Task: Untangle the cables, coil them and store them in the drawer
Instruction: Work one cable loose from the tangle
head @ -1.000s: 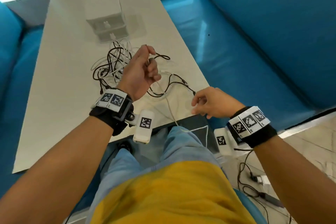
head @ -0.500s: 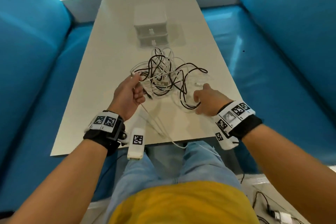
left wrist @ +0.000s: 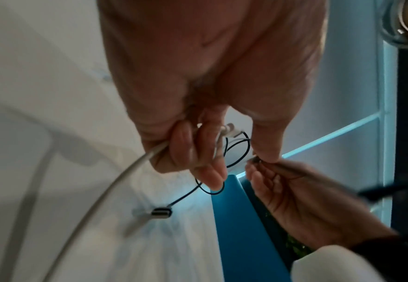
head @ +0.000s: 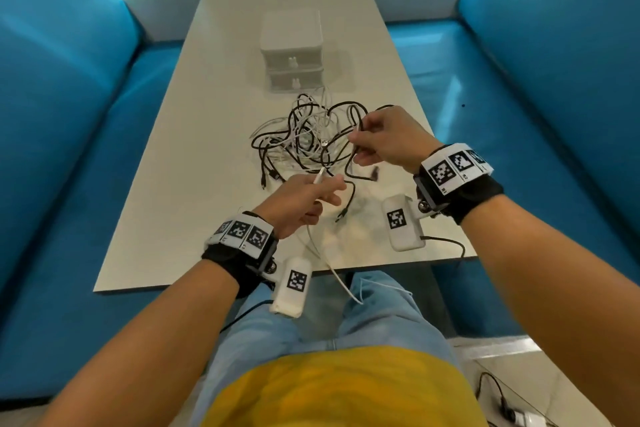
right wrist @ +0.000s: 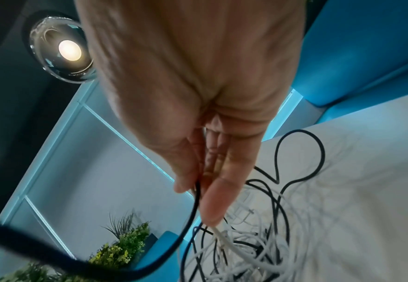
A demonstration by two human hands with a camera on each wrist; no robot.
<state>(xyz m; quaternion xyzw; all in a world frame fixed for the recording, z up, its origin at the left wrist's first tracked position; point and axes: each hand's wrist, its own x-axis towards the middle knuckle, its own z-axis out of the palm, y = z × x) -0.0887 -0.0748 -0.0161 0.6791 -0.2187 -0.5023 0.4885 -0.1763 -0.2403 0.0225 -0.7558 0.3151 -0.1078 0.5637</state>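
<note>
A tangle of black and white cables (head: 304, 139) lies mid-table, just in front of a small white two-drawer box (head: 292, 55) whose drawers are closed. My left hand (head: 311, 199) holds a white cable (head: 332, 270) near its plug; the cable trails off the table's front edge onto my lap. In the left wrist view the fingers (left wrist: 198, 152) curl round that white cable (left wrist: 116, 183). My right hand (head: 384, 139) pinches a black cable (head: 353, 156) lifted from the pile. The right wrist view shows thumb and fingertips (right wrist: 212, 200) clamping the black cable (right wrist: 193, 213) above the tangle (right wrist: 246, 253).
The white table (head: 180, 184) runs away from me between two blue sofas (head: 62, 121). A loose black plug (head: 341, 215) lies near the front edge. More cables and an adapter (head: 519, 418) lie on the floor at bottom right.
My right hand went from resting beside the pile to pinching a black cable and lifting it. My left hand shifted right, toward the middle, still holding the white cable.
</note>
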